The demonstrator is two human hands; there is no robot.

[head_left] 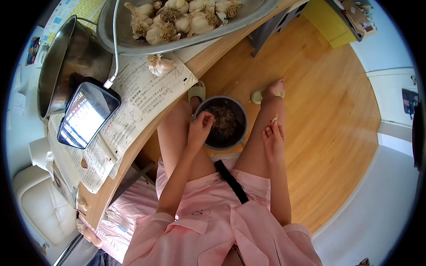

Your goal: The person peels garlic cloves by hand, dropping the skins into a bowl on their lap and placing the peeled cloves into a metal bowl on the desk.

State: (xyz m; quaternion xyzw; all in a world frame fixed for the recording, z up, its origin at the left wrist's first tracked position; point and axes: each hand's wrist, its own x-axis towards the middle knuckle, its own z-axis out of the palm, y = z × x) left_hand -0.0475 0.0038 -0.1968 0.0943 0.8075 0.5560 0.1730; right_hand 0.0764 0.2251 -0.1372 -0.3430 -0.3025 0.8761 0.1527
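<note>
Pinched in the right hand [274, 141] is a small white piece [274, 119]; the left hand [200, 131], fingers together, is at the bucket [222, 147], its contents unclear. Garlic bulbs [195, 23] lie in a metal basin [133, 51].

Left hand [200, 128] forward, fingers curled, tips drawn together; right hand [274, 136] apart from it, thumb and forefinger pinched; both forearms bare, extended forward.

The wooden desk [92, 205] bears printed papers [135, 95], 1 metal basin [137, 50] of garlic [177, 20] and 1 steel bowl [84, 57]; 1 garlic bulb [161, 65] lies on the papers, 1 phone [88, 117] beside the bowl.
</note>
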